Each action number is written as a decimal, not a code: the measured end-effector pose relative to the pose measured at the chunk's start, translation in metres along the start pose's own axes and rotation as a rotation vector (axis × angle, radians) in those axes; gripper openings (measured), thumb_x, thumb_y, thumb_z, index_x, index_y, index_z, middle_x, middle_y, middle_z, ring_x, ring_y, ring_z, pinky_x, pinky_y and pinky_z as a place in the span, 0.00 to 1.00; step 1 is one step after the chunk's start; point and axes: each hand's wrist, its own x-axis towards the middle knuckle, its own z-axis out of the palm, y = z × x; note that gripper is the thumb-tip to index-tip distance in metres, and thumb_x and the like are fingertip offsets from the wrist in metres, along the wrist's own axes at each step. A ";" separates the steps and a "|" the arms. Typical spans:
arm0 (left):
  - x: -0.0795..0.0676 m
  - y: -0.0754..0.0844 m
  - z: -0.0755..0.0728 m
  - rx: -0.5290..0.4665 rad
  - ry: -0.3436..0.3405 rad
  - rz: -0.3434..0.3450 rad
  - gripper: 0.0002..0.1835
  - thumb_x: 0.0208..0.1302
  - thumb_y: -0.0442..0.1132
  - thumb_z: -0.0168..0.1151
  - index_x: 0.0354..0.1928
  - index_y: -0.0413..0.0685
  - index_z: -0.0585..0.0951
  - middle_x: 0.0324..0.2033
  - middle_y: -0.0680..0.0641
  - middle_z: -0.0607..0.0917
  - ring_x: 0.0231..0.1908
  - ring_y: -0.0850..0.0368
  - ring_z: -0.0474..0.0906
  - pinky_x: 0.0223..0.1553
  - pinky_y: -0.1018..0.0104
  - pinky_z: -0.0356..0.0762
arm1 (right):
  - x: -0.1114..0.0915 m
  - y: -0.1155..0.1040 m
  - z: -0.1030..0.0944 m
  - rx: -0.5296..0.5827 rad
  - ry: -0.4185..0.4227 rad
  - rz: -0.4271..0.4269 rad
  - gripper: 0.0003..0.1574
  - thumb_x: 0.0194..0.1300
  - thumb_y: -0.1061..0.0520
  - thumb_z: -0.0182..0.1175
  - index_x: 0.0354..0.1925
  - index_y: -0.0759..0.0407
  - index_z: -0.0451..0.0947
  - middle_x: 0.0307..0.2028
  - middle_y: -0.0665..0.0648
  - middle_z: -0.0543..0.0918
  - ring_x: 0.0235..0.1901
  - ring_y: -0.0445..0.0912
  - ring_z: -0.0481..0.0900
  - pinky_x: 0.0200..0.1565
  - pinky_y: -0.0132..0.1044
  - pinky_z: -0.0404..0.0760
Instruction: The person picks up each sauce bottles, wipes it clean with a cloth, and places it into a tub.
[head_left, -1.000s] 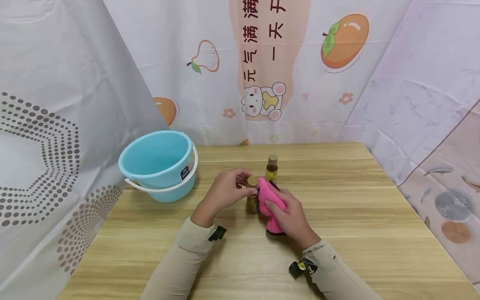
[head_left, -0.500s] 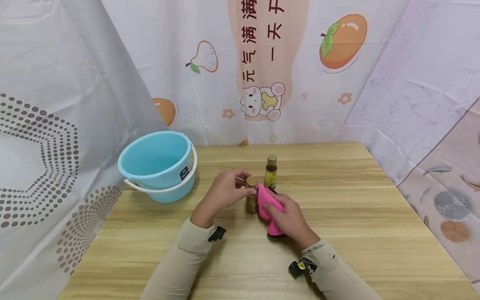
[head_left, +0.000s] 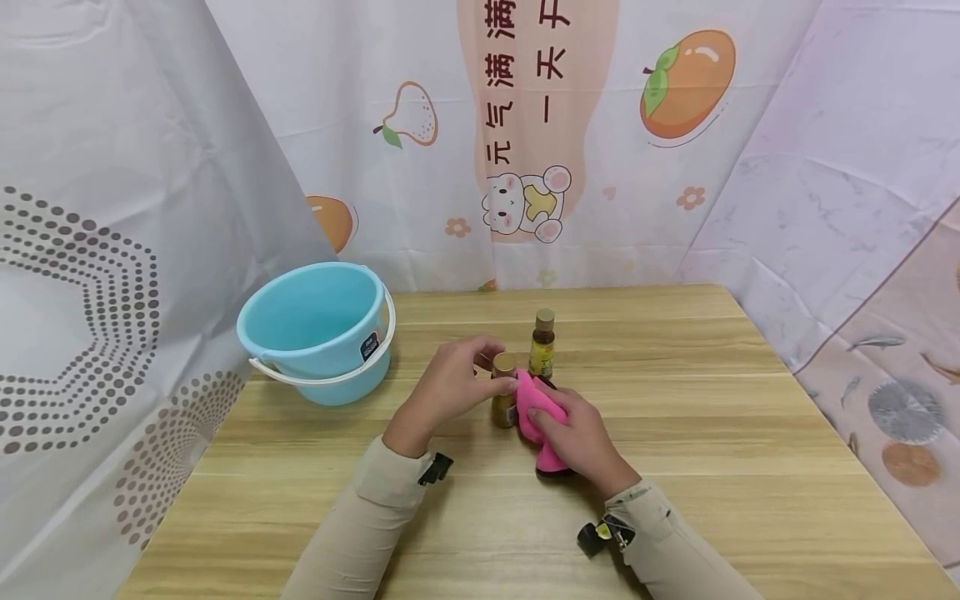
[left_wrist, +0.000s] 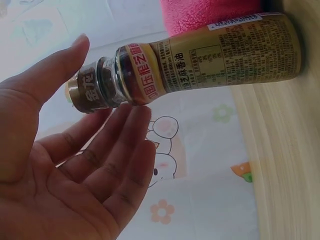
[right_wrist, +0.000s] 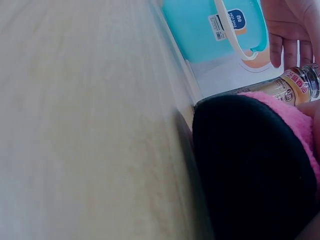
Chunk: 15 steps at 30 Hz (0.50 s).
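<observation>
My left hand (head_left: 456, 377) has its thumb and fingers loosely about the neck of a gold-capped sesame oil bottle (left_wrist: 225, 55), which stands upright on the table. Printed Chinese text covers its label. My right hand (head_left: 587, 429) grips a bunched pink fleecy cloth (head_left: 542, 417) with a black side, pressed against the bottle's right side. In the right wrist view the cloth's black side (right_wrist: 255, 165) fills the foreground and hides the bottle's lower part. Just behind stands another small bottle (head_left: 542, 346), dark with a yellow label and gold cap.
A light blue bucket (head_left: 352, 379) with a white handle (head_left: 330, 382) stands at the table's back left. The wood-grain table (head_left: 675, 400) ends at a printed curtain (head_left: 435, 192) behind, with more curtain on both sides.
The cloth and right hand have shifted slightly down along the bottle, showing more of the rear bottle's label. The left hand stays at the neck, its thumb barely moved.
</observation>
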 end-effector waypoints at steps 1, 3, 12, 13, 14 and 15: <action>0.000 0.000 0.000 0.011 0.005 0.013 0.26 0.59 0.53 0.78 0.56 0.54 0.84 0.47 0.54 0.87 0.48 0.57 0.84 0.50 0.57 0.85 | 0.000 0.001 0.000 0.003 0.007 -0.014 0.33 0.70 0.45 0.67 0.71 0.42 0.75 0.55 0.53 0.82 0.44 0.49 0.80 0.42 0.38 0.82; 0.000 0.001 0.002 0.020 0.008 0.031 0.23 0.59 0.52 0.78 0.54 0.53 0.84 0.44 0.54 0.87 0.46 0.58 0.84 0.47 0.59 0.85 | 0.000 0.002 0.000 0.020 0.028 -0.050 0.33 0.70 0.46 0.67 0.71 0.41 0.75 0.54 0.52 0.83 0.44 0.48 0.80 0.41 0.38 0.83; 0.000 0.001 0.002 0.009 0.010 0.015 0.18 0.61 0.50 0.77 0.52 0.57 0.86 0.44 0.57 0.88 0.45 0.60 0.85 0.47 0.62 0.86 | -0.003 0.001 -0.002 0.150 0.117 -0.273 0.32 0.71 0.51 0.68 0.70 0.37 0.75 0.52 0.52 0.81 0.42 0.49 0.80 0.35 0.36 0.86; 0.000 0.000 0.001 0.006 0.012 0.014 0.18 0.62 0.50 0.77 0.52 0.58 0.86 0.44 0.57 0.88 0.45 0.60 0.85 0.47 0.61 0.86 | -0.003 0.001 -0.001 0.166 0.122 -0.294 0.32 0.71 0.52 0.68 0.71 0.38 0.75 0.53 0.52 0.81 0.43 0.49 0.80 0.36 0.36 0.86; -0.001 0.000 0.000 0.000 0.013 0.013 0.19 0.62 0.50 0.77 0.53 0.57 0.86 0.45 0.56 0.88 0.45 0.59 0.85 0.47 0.61 0.86 | -0.002 0.000 -0.001 0.182 0.126 -0.310 0.33 0.71 0.54 0.68 0.71 0.39 0.75 0.53 0.52 0.81 0.43 0.49 0.80 0.35 0.36 0.86; -0.001 0.000 -0.001 -0.002 0.013 0.010 0.19 0.62 0.49 0.77 0.54 0.57 0.86 0.46 0.56 0.88 0.45 0.59 0.85 0.48 0.61 0.86 | -0.002 -0.001 0.000 0.195 0.131 -0.321 0.33 0.70 0.55 0.68 0.70 0.39 0.75 0.53 0.52 0.81 0.43 0.48 0.80 0.35 0.36 0.87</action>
